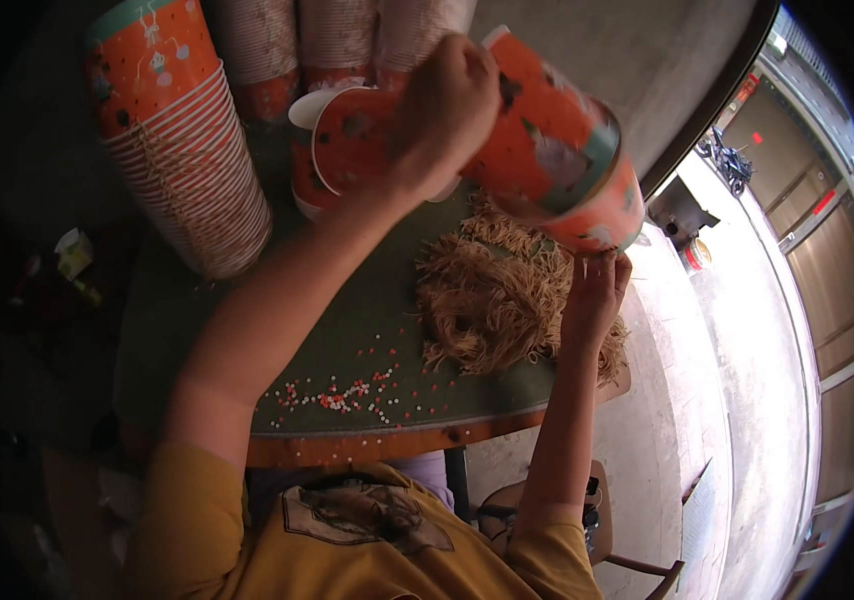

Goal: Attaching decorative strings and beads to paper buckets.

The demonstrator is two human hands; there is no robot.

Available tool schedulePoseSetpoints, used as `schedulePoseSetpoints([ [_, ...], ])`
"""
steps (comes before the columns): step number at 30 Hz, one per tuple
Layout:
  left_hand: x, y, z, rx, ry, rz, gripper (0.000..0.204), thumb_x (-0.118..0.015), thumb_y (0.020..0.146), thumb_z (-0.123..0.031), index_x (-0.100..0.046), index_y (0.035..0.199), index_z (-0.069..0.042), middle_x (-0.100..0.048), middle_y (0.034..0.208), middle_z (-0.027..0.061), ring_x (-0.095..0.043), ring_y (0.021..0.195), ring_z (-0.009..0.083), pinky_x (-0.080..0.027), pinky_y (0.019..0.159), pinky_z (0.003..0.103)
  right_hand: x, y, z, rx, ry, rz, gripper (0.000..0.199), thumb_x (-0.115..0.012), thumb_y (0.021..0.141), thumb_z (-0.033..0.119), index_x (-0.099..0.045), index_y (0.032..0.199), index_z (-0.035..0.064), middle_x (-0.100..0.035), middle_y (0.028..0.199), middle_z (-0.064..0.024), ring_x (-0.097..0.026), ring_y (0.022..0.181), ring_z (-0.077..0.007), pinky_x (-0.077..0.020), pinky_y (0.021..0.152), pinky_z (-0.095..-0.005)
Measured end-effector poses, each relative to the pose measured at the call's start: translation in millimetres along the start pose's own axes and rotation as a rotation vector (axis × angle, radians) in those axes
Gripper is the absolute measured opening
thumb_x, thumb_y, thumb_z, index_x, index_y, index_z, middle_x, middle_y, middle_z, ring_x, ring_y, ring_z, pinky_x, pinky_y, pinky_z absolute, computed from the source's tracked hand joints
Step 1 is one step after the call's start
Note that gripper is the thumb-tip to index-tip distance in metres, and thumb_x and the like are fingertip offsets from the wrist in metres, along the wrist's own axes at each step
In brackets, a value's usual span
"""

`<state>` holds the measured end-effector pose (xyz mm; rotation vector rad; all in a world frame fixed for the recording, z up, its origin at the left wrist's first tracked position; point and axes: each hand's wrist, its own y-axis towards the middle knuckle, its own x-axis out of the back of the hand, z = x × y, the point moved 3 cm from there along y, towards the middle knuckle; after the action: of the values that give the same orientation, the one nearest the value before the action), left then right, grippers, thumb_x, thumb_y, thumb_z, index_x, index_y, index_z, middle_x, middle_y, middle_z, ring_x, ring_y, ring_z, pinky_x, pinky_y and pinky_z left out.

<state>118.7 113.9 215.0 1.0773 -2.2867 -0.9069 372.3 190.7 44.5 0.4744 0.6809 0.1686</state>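
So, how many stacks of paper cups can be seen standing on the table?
4. One tall orange stack leans at the left; three stacks stand along the top edge. More may be hidden behind the left hand and its cup.

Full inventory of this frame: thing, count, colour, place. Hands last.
Orange printed paper cup: one, held tilted above the table.
Tall stack of orange paper cups: one, lying at far left.
Further cup stacks: at least three, pale with orange rims, far edge.
Loose orange cups: count unclear, partly behind the left hand.
Pile of tan string pieces: one, centre right.
Small red and white beads: many, scattered near the front edge.
Green-topped table: one, wooden edge.
Left hand: grips the held cup.
Right hand: fingertips at the held cup's rim.
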Motion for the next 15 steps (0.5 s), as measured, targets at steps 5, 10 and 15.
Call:
schedulePoseSetpoints([
  [5, 67, 6, -24, 0.234, -0.47, -0.015, 0.027, -0.046, 0.098, -0.024, -0.06, 0.101, -0.001, -0.062, 0.094, 0.0086, -0.058, 0.093, 0.0161, -0.044, 0.087, 0.032, 40, -15, -32, -0.475, 0.273, -0.123, 0.032, -0.05, 0.099, 0.02, -0.047, 0.128, 0.0069, -0.055, 0.125, -0.0087, -0.051, 0.122, -0.024, -0.045, 0.1, -0.0385],
  [10, 148, -37, 10, -0.086, -0.36, 0.005, 0.034, -0.054, 0.095, -0.015, -0.056, 0.126, 0.0, -0.062, 0.118, 0.0068, -0.055, 0.114, 0.0156, -0.043, 0.097, 0.029, 71, -8, -56, -0.719, 0.175, -0.191, 0.038, -0.055, 0.096, 0.016, -0.047, 0.13, 0.0016, -0.057, 0.121, -0.0101, -0.053, 0.119, -0.0224, -0.0471, 0.097, -0.0352],
  [15, 193, -102, 4, -0.013, 0.114, 0.373, 0.01, -0.049, 0.095, -0.009, -0.054, 0.098, -0.001, -0.056, 0.085, 0.003, -0.055, 0.077, 0.0108, -0.045, 0.07, 0.028, 53, -14, -16, -0.376, -0.602, -0.051, 0.036, -0.056, 0.095, 0.014, -0.048, 0.126, -0.0018, -0.059, 0.118, -0.0114, -0.059, 0.105, -0.0198, -0.0495, 0.087, -0.0296],
])
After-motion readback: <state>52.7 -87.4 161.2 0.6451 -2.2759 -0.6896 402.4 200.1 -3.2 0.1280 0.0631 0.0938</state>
